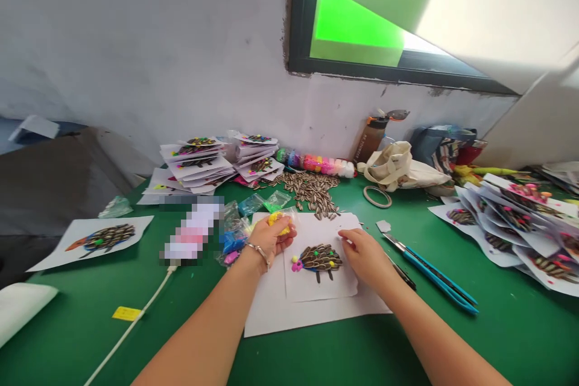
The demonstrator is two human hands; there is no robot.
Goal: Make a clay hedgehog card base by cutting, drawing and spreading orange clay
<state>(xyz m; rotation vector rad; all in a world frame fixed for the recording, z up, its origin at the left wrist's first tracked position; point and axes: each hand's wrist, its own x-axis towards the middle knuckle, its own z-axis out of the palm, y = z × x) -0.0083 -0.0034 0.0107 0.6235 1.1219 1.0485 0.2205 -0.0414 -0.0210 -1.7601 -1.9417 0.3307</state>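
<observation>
My left hand [270,240] is closed on a small clear bag of yellow pieces [281,224], above the left edge of the white paper. My right hand [362,253] hovers at the right edge of the picture card, its thumb and fingers bent close together; what they hold, if anything, is too small to make out. Between the hands lies the picture card [312,289] with a seed-covered animal [320,258], which carries green and yellow dots and a pink face. Under the card is a larger white sheet [266,316].
Sunflower seeds [312,190] lie behind the card. Colored packets [235,238], a blurred phone [194,232] and stacked cards [199,163] are left. Blue tweezers [438,277], a tape ring [377,196], a cloth bag [398,169] and more cards [511,223] are right.
</observation>
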